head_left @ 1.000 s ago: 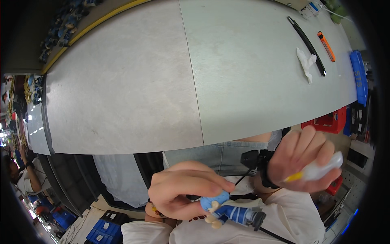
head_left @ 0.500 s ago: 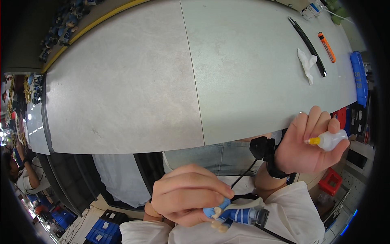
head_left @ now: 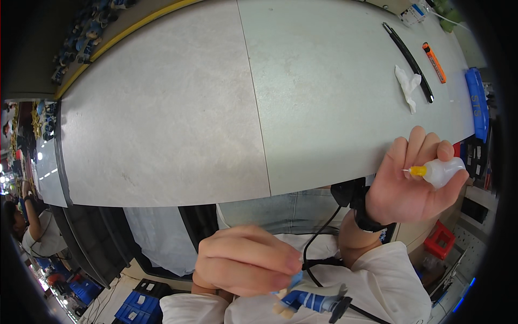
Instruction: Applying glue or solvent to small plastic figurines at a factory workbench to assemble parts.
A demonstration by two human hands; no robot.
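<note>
My left hand (head_left: pixel 245 264) pinches a small figurine (head_left: pixel 315 301) by its light-blue head. The figurine wears blue clothes with white stripes and has dark feet; it lies sideways in front of my chest, feet to the right, its head partly hidden by my fingers. My right hand (head_left: pixel 404 186) is raised at the table's right front edge, closed round a small white squeeze bottle (head_left: pixel 443 171). A yellow collar and a thin needle tip on the bottle point left, away from the figurine and touching nothing.
On the grey table (head_left: pixel 162 108) at far right lie a long black pen-like tool (head_left: pixel 408 60), an orange marker-like stick (head_left: pixel 434 62) and crumpled white tissue (head_left: pixel 407 89). Several blue figurines (head_left: pixel 89 40) stand on a yellow-edged shelf at far left. A black cable (head_left: pixel 306 251) hangs from my right wrist.
The figurine has tilted, its feet swinging lower. My right hand has risen slightly with the bottle, whose needle tip now shows more clearly. My left hand has shifted a little left.
</note>
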